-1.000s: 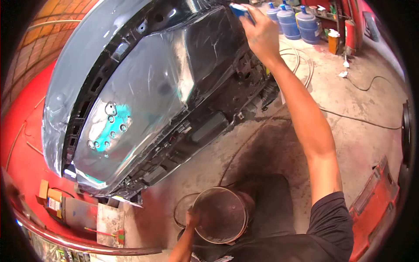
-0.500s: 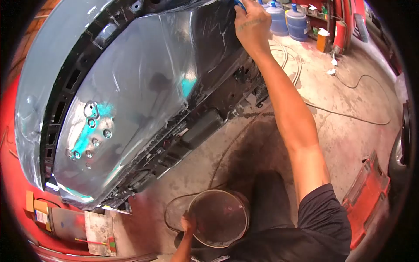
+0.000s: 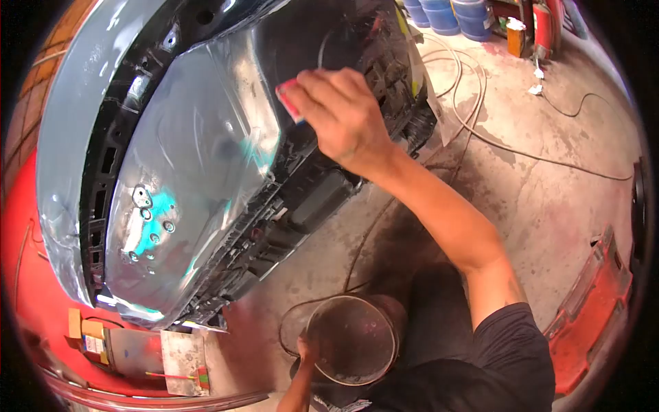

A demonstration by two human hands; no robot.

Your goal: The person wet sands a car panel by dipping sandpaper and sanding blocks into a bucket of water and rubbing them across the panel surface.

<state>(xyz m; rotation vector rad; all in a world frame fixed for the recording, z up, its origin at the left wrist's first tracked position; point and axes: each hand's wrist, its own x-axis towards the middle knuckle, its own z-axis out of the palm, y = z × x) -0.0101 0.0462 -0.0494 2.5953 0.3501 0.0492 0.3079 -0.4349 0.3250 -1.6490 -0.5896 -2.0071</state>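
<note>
A grey, wet-looking car body panel (image 3: 185,130) fills the upper left, with turquoise patches, bare-metal spots and several small holes. My right hand (image 3: 353,120) pinches a small red pad (image 3: 288,99) with a bluish lower edge. Hand and pad are over the panel's right part, near its dark lower edge; whether the pad touches the surface I cannot tell. Low in the view, my left hand (image 3: 307,350) is closed at the left rim of a round bucket (image 3: 392,314). Its fingertips are partly hidden, and the bucket's inside looks dark.
Blue water jugs (image 3: 439,17) and a red fire extinguisher (image 3: 543,31) stand at the back right. A hose (image 3: 522,154) loops over the concrete floor. A red plastic car part (image 3: 583,316) lies at right. An opened cardboard box (image 3: 86,336) sits at lower left.
My right hand has come down and left from the panel's top edge, the pad now showing red. My left hand stays at the bucket. The whole view has shifted slightly.
</note>
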